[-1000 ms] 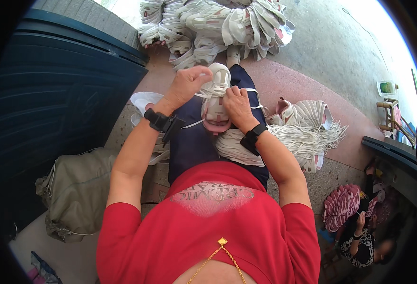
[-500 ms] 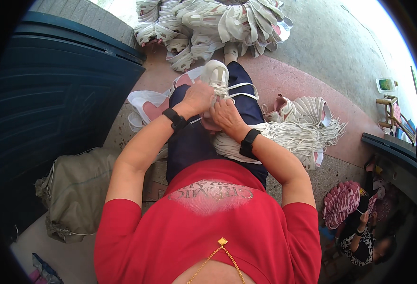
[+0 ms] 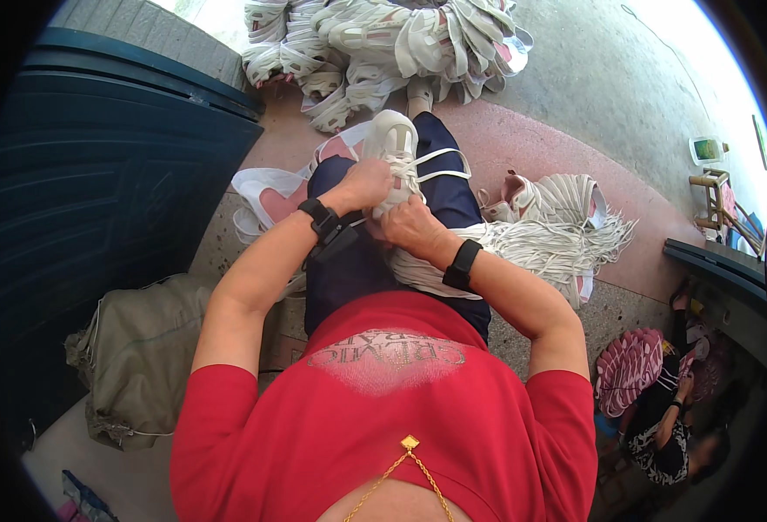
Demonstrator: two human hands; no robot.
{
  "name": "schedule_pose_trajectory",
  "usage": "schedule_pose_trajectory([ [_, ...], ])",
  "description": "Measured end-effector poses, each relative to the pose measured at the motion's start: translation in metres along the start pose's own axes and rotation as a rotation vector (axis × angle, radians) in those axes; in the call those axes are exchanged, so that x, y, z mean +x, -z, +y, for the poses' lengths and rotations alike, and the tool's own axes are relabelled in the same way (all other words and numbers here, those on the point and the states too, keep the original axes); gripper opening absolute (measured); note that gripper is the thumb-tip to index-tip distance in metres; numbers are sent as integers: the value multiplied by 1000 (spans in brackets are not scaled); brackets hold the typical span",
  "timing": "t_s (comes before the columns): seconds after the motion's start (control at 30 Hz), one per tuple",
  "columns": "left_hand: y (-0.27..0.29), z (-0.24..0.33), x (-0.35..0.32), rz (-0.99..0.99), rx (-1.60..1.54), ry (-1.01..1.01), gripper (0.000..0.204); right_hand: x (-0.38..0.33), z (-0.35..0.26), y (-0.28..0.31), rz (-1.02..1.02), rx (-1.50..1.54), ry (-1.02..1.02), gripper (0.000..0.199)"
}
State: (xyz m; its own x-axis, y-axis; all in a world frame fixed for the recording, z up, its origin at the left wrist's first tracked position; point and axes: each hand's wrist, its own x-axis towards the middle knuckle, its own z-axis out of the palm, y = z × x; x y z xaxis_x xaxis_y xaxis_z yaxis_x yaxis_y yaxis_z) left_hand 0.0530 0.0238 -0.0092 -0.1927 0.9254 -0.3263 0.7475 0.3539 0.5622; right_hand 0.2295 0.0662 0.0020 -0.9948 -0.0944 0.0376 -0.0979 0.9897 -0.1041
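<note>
A white and beige shoe upper (image 3: 390, 132) rests over my thighs, toe pointing away from me. A flat white shoelace (image 3: 446, 155) threads through its eyelets, and a long loop of it hangs out to the right. On the upper's left side, my left hand (image 3: 368, 183) is closed with bent fingers gripping its edge. My right hand (image 3: 411, 228) pinches at the ankle end, nearer to me; its fingertips and whatever lace lies in them are mostly hidden. A thick bundle of white laces (image 3: 531, 248) lies across my right thigh.
Stacked white uppers (image 3: 553, 200) lie right of my leg, and a large pile of them (image 3: 401, 43) sits ahead. More pink-lined uppers (image 3: 279, 204) lie left. A dark blue door (image 3: 114, 157) and a sack (image 3: 149, 357) stand left. Another person (image 3: 666, 435) sits at right.
My right hand has drawn slightly down and left along the upper, uncovering more of its laced part. The left hand stays nearly in place. At right, the other person's arm has shifted.
</note>
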Motion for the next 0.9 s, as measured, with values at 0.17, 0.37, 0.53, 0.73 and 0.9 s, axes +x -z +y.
schedule_pose_trajectory([
  [0.17,0,2,-8,-37,-278,81,17,-4,3,7,-1,20,34,42],
  [0.37,-9,11,-12,47,-101,26,19,-1,5,9,-24,-17,44,22],
  [0.53,-22,16,0,115,-215,79,27,-9,10,-2,30,176,-13,14],
  [0.73,-24,4,-2,173,-372,91,27,-11,57,7,82,631,-613,26],
  [0.9,-15,7,-4,109,-505,99,27,0,73,-10,-130,658,-593,32],
])
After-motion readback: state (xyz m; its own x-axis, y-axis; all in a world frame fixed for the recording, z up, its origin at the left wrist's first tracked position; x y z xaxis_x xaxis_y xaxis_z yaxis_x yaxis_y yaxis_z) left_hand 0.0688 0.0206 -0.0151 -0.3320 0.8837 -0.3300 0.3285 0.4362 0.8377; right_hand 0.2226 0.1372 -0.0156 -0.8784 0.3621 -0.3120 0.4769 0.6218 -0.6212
